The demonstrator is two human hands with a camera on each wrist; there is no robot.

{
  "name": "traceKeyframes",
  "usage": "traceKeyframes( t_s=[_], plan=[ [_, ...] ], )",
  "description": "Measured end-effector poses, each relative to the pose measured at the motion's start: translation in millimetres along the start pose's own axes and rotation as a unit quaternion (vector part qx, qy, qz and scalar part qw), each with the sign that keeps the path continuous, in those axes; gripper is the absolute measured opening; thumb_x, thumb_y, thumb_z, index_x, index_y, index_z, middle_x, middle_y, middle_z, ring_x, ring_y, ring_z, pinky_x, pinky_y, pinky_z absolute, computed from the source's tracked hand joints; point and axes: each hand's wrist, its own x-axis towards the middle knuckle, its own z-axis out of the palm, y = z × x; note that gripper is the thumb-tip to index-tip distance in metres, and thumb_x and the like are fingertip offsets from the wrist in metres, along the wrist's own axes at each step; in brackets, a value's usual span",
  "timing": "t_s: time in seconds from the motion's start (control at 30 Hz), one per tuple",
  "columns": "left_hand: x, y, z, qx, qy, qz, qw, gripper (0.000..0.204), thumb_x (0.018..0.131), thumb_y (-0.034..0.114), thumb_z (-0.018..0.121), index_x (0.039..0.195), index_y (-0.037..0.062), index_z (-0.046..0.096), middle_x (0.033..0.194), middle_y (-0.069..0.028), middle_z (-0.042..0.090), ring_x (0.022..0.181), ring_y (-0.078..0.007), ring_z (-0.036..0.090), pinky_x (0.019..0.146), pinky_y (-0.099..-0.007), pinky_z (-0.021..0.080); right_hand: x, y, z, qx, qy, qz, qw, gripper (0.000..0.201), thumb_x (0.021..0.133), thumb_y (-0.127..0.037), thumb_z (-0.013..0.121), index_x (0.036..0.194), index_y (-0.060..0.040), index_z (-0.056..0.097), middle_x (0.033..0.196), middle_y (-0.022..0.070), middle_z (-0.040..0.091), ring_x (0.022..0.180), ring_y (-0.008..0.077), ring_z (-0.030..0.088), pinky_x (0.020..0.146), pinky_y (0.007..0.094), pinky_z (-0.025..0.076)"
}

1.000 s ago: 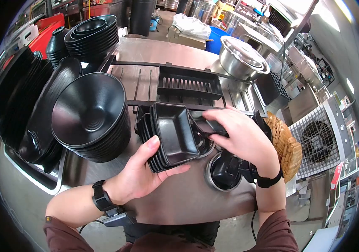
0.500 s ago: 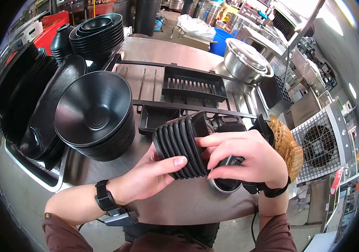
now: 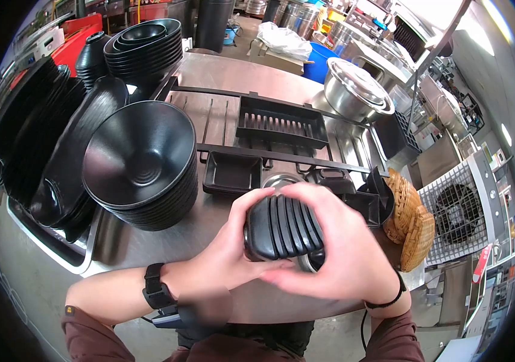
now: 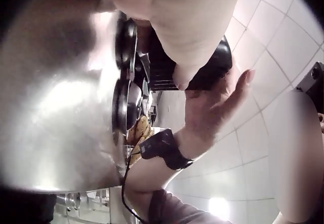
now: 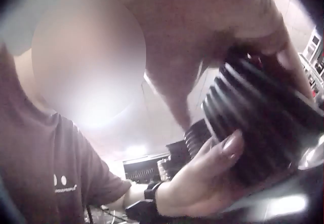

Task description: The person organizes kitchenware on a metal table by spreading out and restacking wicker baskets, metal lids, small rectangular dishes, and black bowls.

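A nested stack of small black rectangular dishes point(image 3: 284, 226) is held on its side between both hands, above the steel table. My left hand point(image 3: 227, 241) grips the stack from the left, fingers over its top and thumb below. From the right, my right hand point(image 3: 345, 247) curls round the other end, its thumb low in front. In the right wrist view the ridged rims of the stack point(image 5: 258, 117) show, with the left thumb against them. Behind the hands, another black rectangular dish point(image 3: 233, 172) sits on the table.
Tall stacked black bowls point(image 3: 140, 157) stand left, beside black oval plates point(image 3: 82, 145). A slotted black tray point(image 3: 281, 123) lies on the rack behind. A lidded steel pot point(image 3: 357, 90) is at the back right, with wicker baskets point(image 3: 411, 223) at the right edge.
The right hand, first at a separate dish right of the stack, has come to the stack and now wraps its right end. The stack has turned onto its side and moved right.
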Motion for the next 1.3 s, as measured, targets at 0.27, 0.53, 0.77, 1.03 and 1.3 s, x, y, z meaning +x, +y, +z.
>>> traceKeyframes(
  t_s=[0.27, 0.53, 0.77, 1.03, 1.3],
  plan=[
    [3.2, -2.6, -2.9, -0.036, -0.040, 0.001, 0.999, 0.106, 0.083, 0.003, 0.082, 0.166, 0.0045, 0.015, 0.163, -0.0199, 0.027, 0.153, -0.0320, 0.034, 0.123, -0.0450, 0.036, 0.6, 1.7, 9.3, -0.025, 0.067, 0.022, 0.997, 0.073, 0.070, -0.026, 0.092, 0.133, -0.0074, 0.061, 0.114, 0.0170, 0.065, 0.098, 0.0345, 0.070, 0.086, 0.0421, 0.060],
    [4.3, -5.2, 0.3, -0.048, 0.020, -0.088, 0.995, 0.109, 0.080, 0.002, 0.091, 0.157, 0.0101, 0.013, 0.149, -0.0139, 0.034, 0.118, -0.0187, 0.058, 0.092, -0.0337, 0.059, 12.3, 29.7, -10.1, 0.350, 0.181, 0.198, 0.898, 0.059, 0.085, -0.017, 0.080, 0.137, -0.0008, 0.057, 0.118, 0.0087, 0.068, 0.107, 0.0154, 0.066, 0.094, 0.0303, 0.054],
    [2.3, -18.3, 0.7, 0.074, -0.002, -0.060, 0.995, 0.081, 0.085, 0.007, 0.086, 0.140, 0.0055, 0.027, 0.131, -0.0132, 0.037, 0.103, -0.0176, 0.058, 0.079, -0.0292, 0.057, 100.5, 68.0, -17.2, 0.130, 0.188, 0.196, 0.954, 0.059, 0.086, -0.030, 0.084, 0.129, 0.0036, 0.063, 0.115, 0.0125, 0.073, 0.106, 0.0169, 0.069, 0.093, 0.0306, 0.055],
    [4.0, -13.0, -2.7, 0.075, -0.017, -0.062, 0.995, 0.066, 0.087, 0.008, 0.084, 0.136, 0.0077, 0.040, 0.136, -0.0149, 0.034, 0.105, -0.0181, 0.059, 0.085, -0.0298, 0.059, 178.5, 146.7, 40.6, -0.058, 0.102, 0.169, 0.979, 0.076, 0.077, -0.047, 0.084, 0.129, 0.0047, 0.063, 0.125, 0.0255, 0.066, 0.125, 0.0353, 0.063, 0.109, 0.0449, 0.049],
    [4.3, -10.5, -3.5, 0.065, -0.025, -0.077, 0.995, 0.048, 0.091, 0.009, 0.080, 0.127, 0.0061, 0.049, 0.130, -0.0130, 0.042, 0.102, -0.0170, 0.059, 0.083, -0.0294, 0.059, 162.2, 187.0, 32.3, 0.055, 0.084, 0.248, 0.964, 0.105, 0.088, -0.055, 0.082, 0.161, 0.0009, 0.030, 0.141, 0.0204, 0.060, 0.123, 0.0243, 0.059, 0.103, 0.0387, 0.048]
  ],
)
